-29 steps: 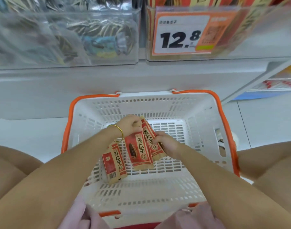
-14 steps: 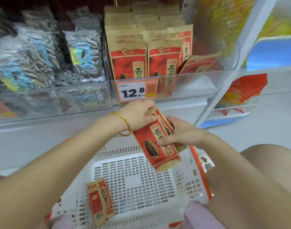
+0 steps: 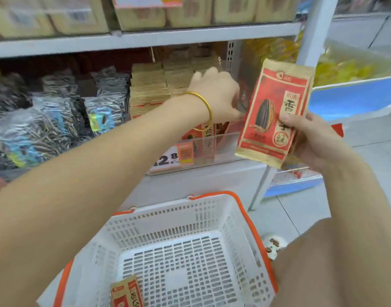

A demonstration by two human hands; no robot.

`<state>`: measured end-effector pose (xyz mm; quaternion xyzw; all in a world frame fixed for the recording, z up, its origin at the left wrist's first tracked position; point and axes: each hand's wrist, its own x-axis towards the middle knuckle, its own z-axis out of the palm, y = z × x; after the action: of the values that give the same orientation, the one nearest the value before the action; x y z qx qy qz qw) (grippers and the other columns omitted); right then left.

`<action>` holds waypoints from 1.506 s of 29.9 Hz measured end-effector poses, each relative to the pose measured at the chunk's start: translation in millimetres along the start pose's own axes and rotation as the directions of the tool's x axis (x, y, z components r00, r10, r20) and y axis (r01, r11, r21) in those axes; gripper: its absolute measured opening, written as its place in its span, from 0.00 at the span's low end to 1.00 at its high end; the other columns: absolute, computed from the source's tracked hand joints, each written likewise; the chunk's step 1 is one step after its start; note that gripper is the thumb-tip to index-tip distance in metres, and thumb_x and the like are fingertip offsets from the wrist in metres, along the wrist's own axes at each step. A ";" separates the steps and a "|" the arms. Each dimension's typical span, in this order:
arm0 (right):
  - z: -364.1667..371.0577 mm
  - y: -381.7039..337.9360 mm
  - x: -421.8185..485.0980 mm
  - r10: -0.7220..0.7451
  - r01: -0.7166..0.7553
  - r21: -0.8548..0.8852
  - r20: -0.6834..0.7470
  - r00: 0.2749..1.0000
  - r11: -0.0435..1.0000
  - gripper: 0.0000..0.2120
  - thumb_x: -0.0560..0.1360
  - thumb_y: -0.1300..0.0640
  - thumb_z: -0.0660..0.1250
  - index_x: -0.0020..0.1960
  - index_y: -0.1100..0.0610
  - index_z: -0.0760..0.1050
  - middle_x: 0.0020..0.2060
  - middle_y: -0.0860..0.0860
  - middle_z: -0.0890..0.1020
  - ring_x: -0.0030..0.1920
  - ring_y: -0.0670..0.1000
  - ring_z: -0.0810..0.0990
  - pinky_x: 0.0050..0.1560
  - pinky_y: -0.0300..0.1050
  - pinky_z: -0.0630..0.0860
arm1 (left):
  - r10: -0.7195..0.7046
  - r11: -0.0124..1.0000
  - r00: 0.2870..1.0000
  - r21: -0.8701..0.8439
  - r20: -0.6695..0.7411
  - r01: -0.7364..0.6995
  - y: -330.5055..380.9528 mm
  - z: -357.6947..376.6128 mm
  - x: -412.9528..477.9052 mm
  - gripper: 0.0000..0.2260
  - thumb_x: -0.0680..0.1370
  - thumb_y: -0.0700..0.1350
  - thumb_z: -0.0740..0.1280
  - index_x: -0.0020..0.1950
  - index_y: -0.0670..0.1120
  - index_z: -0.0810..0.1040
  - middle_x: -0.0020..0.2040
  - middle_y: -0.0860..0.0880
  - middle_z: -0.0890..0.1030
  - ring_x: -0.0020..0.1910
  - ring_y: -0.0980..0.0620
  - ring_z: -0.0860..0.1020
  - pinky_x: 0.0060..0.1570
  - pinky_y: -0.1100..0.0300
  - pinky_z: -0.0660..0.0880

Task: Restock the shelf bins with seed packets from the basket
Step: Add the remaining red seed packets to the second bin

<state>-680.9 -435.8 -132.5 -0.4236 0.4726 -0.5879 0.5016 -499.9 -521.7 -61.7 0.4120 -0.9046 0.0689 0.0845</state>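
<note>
My right hand [image 3: 312, 138] holds a red and tan seed packet [image 3: 274, 111] upright in front of the shelf, with another packet partly hidden behind it. My left hand [image 3: 214, 96], with a gold bangle on its wrist, reaches into the clear shelf bin [image 3: 223, 147] among the matching red packets. Its fingers are hidden behind the hand, so its grip is unclear. Below stands the white basket [image 3: 212, 196] with orange trim. One more red packet [image 3: 127, 294] lies at the basket's near left corner.
A price tag [image 3: 168, 159] hangs on the bin's front. Silver striped seed bags [image 3: 57, 120] fill the bin to the left. Tan boxes sit on the shelf above. A white upright post [image 3: 312, 29] and a blue bin [image 3: 354, 100] lie to the right.
Both hands rose from the basket with packets. My left hand let go of the shared packets and moved into the shelf bin, while my right hand lifted its packets up and right.
</note>
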 end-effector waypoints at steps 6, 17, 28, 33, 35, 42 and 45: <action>11.2 -14.9 43.5 -0.142 0.139 -0.041 -0.083 0.986 0.989 0.20 0.71 0.59 0.71 0.61 0.59 0.72 0.46 0.52 0.84 0.42 0.51 0.84 0.35 0.45 0.79 | -0.081 0.996 0.996 -0.019 0.041 0.082 -3.6 -2.6 29.6 0.05 0.76 0.45 0.62 0.42 0.45 0.71 0.43 0.47 0.72 0.55 0.41 0.74 0.57 0.48 0.66; 7.5 0.7 88.5 -0.003 0.071 -0.428 0.157 0.988 0.901 0.28 0.67 0.64 0.75 0.65 0.60 0.69 0.54 0.54 0.82 0.52 0.49 0.82 0.51 0.45 0.78 | -0.281 0.905 0.960 -0.330 0.013 0.270 -37.2 12.9 54.7 0.07 0.77 0.39 0.61 0.43 0.45 0.78 0.46 0.44 0.79 0.48 0.42 0.77 0.45 0.57 0.70; 32.3 -0.7 71.2 -0.121 0.169 -0.699 0.117 0.986 0.695 0.46 0.65 0.60 0.78 0.73 0.50 0.53 0.59 0.47 0.72 0.57 0.47 0.76 0.56 0.44 0.76 | -0.253 0.841 0.967 -0.502 -0.039 0.200 -41.8 16.0 52.2 0.06 0.78 0.44 0.64 0.48 0.47 0.81 0.36 0.51 0.79 0.35 0.56 0.76 0.40 0.62 0.73; 32.7 -7.8 67.8 0.011 0.104 -0.721 0.153 0.988 0.685 0.44 0.70 0.61 0.74 0.76 0.48 0.51 0.53 0.40 0.74 0.53 0.43 0.77 0.54 0.40 0.76 | -0.214 0.864 0.977 -0.465 0.003 0.191 -36.0 13.2 42.3 0.15 0.81 0.53 0.56 0.55 0.46 0.78 0.49 0.48 0.79 0.48 0.51 0.75 0.47 0.59 0.69; 34.1 -10.0 67.2 0.034 0.069 -0.718 0.128 0.991 0.692 0.49 0.70 0.62 0.74 0.78 0.48 0.44 0.58 0.42 0.73 0.56 0.45 0.77 0.57 0.44 0.76 | -0.201 0.903 0.979 -0.390 -0.007 0.183 -35.1 15.1 38.7 0.16 0.80 0.53 0.56 0.60 0.48 0.77 0.56 0.49 0.78 0.55 0.49 0.75 0.55 0.56 0.71; 45.6 -1.6 17.8 -0.353 0.053 -0.804 -0.199 0.914 0.592 0.42 0.71 0.57 0.73 0.76 0.56 0.51 0.66 0.55 0.72 0.63 0.52 0.74 0.63 0.48 0.71 | -0.041 0.916 0.844 -0.357 -0.535 -0.181 -25.8 18.4 -45.3 0.11 0.78 0.44 0.57 0.53 0.46 0.77 0.48 0.52 0.77 0.49 0.53 0.74 0.53 0.54 0.71; 72.6 19.5 -22.1 -0.580 0.214 -0.786 -0.213 0.786 0.579 0.16 0.73 0.61 0.67 0.57 0.50 0.68 0.46 0.48 0.77 0.44 0.48 0.76 0.48 0.50 0.75 | 0.060 0.851 0.905 -0.452 -0.421 -0.267 -28.4 43.7 -109.6 0.11 0.78 0.44 0.56 0.51 0.45 0.78 0.46 0.51 0.78 0.47 0.54 0.74 0.47 0.59 0.71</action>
<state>-603.6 -424.3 -138.0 -0.5358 0.6561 -0.5312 0.0176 -411.7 -468.2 -125.8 0.2734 -0.8881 -0.0795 0.3607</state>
